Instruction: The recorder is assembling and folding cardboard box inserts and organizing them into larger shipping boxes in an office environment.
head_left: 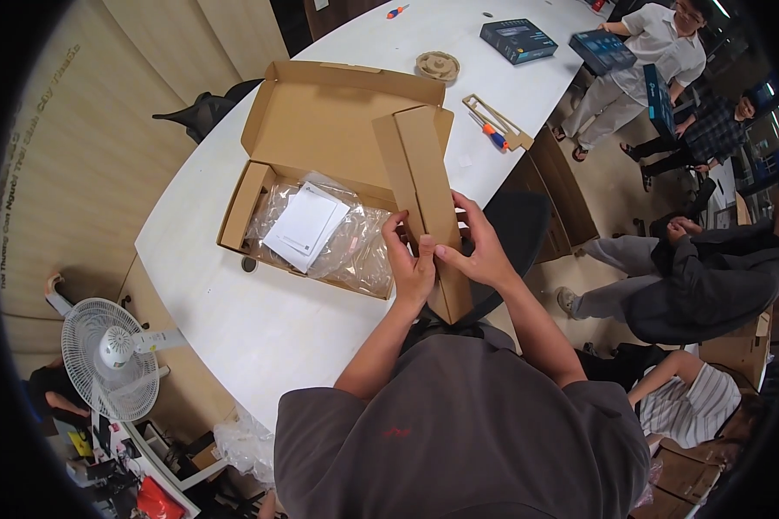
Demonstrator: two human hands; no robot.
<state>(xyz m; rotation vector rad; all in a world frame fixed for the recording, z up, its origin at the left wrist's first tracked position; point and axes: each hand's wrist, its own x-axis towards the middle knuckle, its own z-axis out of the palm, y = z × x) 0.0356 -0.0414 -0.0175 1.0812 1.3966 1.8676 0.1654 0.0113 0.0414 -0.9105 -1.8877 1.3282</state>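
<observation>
Both my hands grip a long, folded brown cardboard insert [426, 195], held tilted over the table's near edge. My left hand [411, 268] wraps its left side, thumb on the front face. On the right side, my right hand [483, 251] holds it with the thumb pressed near the middle. Just left of it lies an opened cardboard box [320, 104], its lid folded back. Inside the box are clear plastic bags [363, 251] and white paper booklets [303, 227] on top. What the plastic wraps I cannot make out.
On the white table [199, 303] lie a screwdriver [494, 136] beside a flat cardboard frame [511, 130], a round moulded tray [438, 66] and a dark product box [518, 41]. A fan [117, 346] stands at left. A black chair [519, 229] and several people are to the right.
</observation>
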